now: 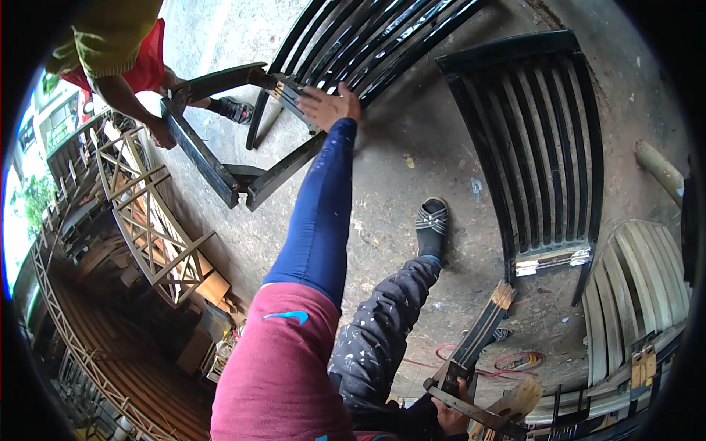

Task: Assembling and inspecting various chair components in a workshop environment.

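Note:
My left arm reaches up and away, and my left hand (329, 109) is open with its fingers spread. It is beside a corner of a black-painted wooden frame (206, 156), where bare wood shows at a joint; I cannot tell whether it touches. Another person's hand (162, 135) is at the frame's left side. Low at the right, my right hand (452, 417) is closed around a black wooden piece (478, 334) with a raw, unpainted end. Part of that hand is hidden by the wood.
A black slatted panel (540, 154) lies at the right, with another glossy slatted panel (368, 40) at the top. Pale curved slats (632, 272) and a red cord (441, 351) are at the lower right. Stacked timber (140, 360) fills the left. My sandalled foot (432, 217) stands mid-floor.

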### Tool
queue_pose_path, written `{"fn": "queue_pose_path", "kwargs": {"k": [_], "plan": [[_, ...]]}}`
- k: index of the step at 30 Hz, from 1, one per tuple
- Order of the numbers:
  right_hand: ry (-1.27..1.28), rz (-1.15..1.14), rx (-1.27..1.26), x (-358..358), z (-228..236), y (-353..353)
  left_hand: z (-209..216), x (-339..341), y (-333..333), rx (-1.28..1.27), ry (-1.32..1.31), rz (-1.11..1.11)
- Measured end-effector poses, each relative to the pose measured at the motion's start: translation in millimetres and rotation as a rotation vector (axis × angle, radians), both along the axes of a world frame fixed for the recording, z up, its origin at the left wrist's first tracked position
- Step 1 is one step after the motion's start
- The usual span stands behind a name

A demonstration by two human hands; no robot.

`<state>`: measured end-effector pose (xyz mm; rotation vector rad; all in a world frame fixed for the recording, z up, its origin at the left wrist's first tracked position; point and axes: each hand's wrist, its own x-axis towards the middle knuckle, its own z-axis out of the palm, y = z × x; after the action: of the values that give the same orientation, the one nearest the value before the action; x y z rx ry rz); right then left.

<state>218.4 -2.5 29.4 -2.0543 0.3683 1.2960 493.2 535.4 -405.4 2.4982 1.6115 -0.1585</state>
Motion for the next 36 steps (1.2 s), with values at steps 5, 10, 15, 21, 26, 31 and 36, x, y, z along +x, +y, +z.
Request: {"fn": "queue_pose_path", "kwargs": {"k": [5,10,15,21,26,31,36], "plan": [[0.005,0.065,-0.007,-9,4,2,-15,-10,76,-0.225,0.318,0.345],[-0.076,0.028,0.065,-8,0,8,-1,-10,94,-0.498,0.309,0.155],[-0.001,-0.168,0.017,-38,6,-9,37,4,30,-0.508,0.33,-0.044],[-0.038,-0.15,0.113,-62,17,-13,100,-13,44,0.137,0.965,-0.87],[0.013,-0.24,0.126,-60,30,-19,184,42,122,-0.631,1.606,-0.735],[-0.008,-0.272,0.128,-65,17,-28,188,8,130,0.054,1.568,-1.166],[-0.054,-0.031,-0.049,-152,-18,-76,196,9,230,0.28,0.71,-0.327]]}}
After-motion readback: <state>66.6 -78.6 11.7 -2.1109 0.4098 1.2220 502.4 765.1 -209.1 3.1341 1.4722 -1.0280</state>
